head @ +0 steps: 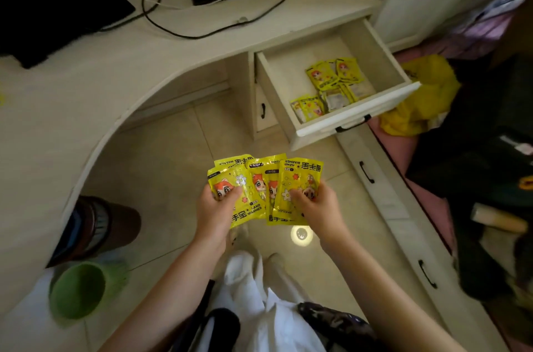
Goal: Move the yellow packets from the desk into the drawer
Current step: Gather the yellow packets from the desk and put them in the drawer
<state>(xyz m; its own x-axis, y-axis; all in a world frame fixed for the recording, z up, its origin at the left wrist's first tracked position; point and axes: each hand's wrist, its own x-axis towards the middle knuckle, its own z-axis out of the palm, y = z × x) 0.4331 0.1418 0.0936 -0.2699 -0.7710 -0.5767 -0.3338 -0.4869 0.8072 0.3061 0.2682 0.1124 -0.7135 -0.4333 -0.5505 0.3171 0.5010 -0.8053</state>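
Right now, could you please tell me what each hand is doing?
Left hand: grips the yellow packets.
Right hand: grips the same packets from the other side.

- The drawer [340, 83] stands pulled out, open from above; its rear part is bare.
- Yellow packets [331, 86] already fill its front right part.
- Between the fanned hand warmer packets [265, 187] and the drawer is only open floor [178, 149].

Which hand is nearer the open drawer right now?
Right. The right hand grips the fanned yellow packets below the open drawer, closest to its front. The left hand holds the same fan farther left.
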